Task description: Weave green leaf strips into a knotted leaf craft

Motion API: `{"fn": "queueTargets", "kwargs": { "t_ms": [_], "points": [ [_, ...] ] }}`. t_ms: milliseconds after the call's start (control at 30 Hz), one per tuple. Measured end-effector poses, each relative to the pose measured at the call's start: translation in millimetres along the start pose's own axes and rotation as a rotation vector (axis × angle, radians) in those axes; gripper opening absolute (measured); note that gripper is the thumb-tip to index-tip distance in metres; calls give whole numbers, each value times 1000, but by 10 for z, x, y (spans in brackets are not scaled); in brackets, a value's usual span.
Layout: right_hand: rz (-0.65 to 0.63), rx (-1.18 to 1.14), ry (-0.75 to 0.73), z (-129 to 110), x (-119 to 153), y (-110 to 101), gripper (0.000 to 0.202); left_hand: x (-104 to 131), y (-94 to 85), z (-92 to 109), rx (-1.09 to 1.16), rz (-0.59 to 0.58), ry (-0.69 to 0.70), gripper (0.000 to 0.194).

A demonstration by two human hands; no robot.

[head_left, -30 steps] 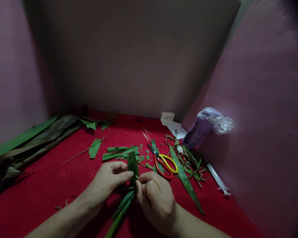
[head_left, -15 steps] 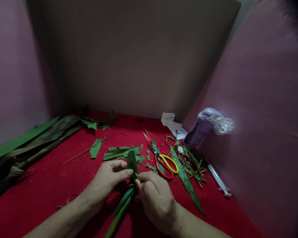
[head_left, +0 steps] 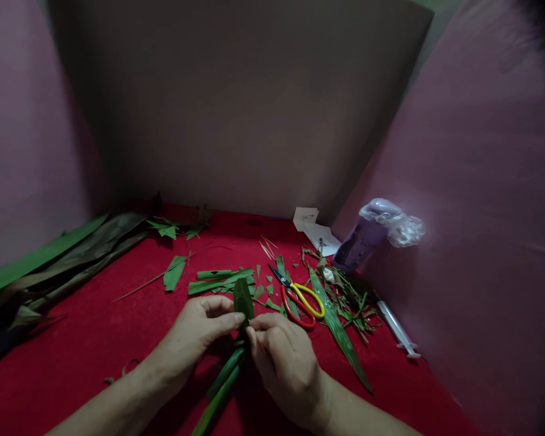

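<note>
Between the thumb and fingers of my left hand is the upper part of a folded green leaf, standing upright. My right hand is closed in a pinch against the leaf's right side, on what looks like a toothpick. Only a tiny pale tip of it shows; my fingers hide the rest. Below the hands, long green stalks run from the leaf towards me. Scissors with one red and one yellow handle lie just beyond my right hand, blades slightly apart.
Cut leaf pieces and thin pale sticks lie on the red cloth. A long leaf, a heap of stems, a syringe and a plastic-wrapped purple bottle are at right. Large leaves lie at left.
Both hands keep their grip on the leaf. The pale tip at my right fingertips shows less than before. The view has shifted slightly.
</note>
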State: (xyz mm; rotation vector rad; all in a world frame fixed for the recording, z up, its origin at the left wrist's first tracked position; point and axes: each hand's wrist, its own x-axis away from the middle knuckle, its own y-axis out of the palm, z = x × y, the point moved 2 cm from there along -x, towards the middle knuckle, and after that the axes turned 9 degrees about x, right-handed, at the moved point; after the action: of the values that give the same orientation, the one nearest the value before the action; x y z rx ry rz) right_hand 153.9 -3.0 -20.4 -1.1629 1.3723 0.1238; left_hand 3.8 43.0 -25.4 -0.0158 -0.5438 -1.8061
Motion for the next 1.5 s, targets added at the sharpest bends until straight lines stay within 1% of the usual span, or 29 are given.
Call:
{"fn": "queueTargets", "kwargs": {
  "t_ms": [133, 233, 333, 400, 533, 700, 900, 1133, 1233, 1367, 1433, 1500],
  "points": [
    [8, -9, -31, -13, -17, -16, 13, 62, 63, 49, 30, 19, 31, 21],
    [45, 24, -37, -10, -28, -28, 11, 96, 88, 95, 33, 18, 38, 19],
    [69, 26, -1, 6, -37, -35, 12, 93, 80, 114, 45, 34, 46, 19],
    [68, -28, 34, 21, -38, -38, 13, 75, 65, 102, 48, 34, 43, 19],
    [42, -212, 152, 61, -39, -39, 14, 28, 29, 49, 38, 17, 25, 18],
    [33, -349, 270, 91, -71, -54, 12, 13, -14, 34, 7, 68, 9, 23],
    [-41, -378, 319, 116, -113, -50, 12, 73, 17, 122, 42, 13, -19, 23],
    [-113, -300, 376, 172, -107, -66, 13, 80, 23, 180, 33, 11, -5, 23],
    [-157, -273, 357, 187, -117, -85, 14, 61, 2, 173, 3, 3, -12, 20],
    [-215, -247, 292, 224, -121, -95, 13, 38, -23, 154, -22, -22, -12, 19],
    [-242, -221, 235, 236, -122, -106, 12, 30, -24, 149, -26, -18, -15, 20],
    [-277, -138, 148, 232, -132, -126, 15, 23, -17, 142, -37, -7, -27, 21]
  ]
}}
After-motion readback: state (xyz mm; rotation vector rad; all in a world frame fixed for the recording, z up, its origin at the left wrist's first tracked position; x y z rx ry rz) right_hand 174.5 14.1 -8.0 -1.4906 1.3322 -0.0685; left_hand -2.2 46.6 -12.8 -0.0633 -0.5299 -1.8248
